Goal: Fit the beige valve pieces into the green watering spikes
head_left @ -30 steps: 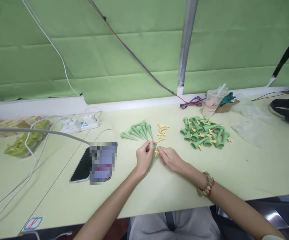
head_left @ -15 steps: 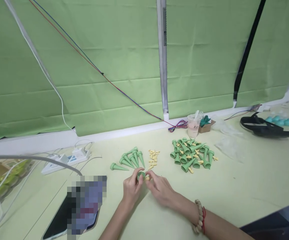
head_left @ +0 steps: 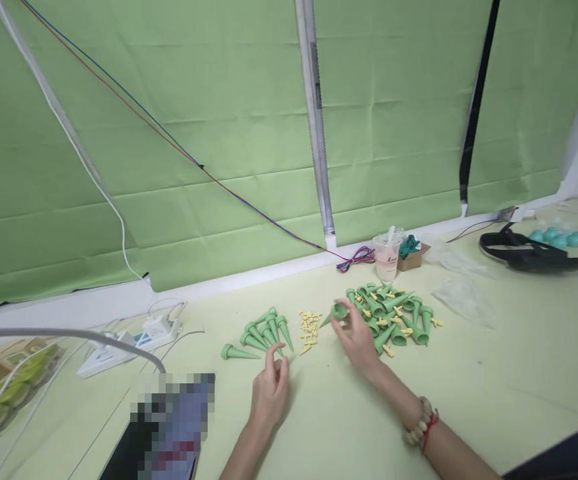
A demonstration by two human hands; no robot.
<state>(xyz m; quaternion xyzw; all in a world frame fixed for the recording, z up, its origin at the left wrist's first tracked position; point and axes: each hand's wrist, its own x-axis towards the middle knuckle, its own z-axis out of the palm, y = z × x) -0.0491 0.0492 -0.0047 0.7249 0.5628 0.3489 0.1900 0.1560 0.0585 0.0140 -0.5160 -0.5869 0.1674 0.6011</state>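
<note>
My right hand (head_left: 359, 343) pinches a green hollow plastic spike (head_left: 329, 317) at its wide end. Its tip points left and down, and the hand is at the left side of a heap of similar green spikes (head_left: 426, 320) mixed with small yellow pieces (head_left: 387, 350). Nearer the front, my left hand (head_left: 270, 387) has thumb and index finger curved apart with nothing seen between them. Its fingertips are just below a fanned group of green spikes (head_left: 251, 339). Small yellow valve-like pieces (head_left: 311, 327) lie in a cluster between that group and the heap.
A drink cup (head_left: 387, 257) and small cardboard box (head_left: 413, 257) stand behind the heap. Clear plastic bags (head_left: 463, 300) and a black strap (head_left: 529, 257) lie right. At left are a power strip (head_left: 129, 343), cables and a partly blurred phone (head_left: 139, 427).
My hands, close together before, have moved apart. The right has gone rightward to the heap and now holds a spike. The left, earlier on a green spike, is empty. The view has tilted slightly.
</note>
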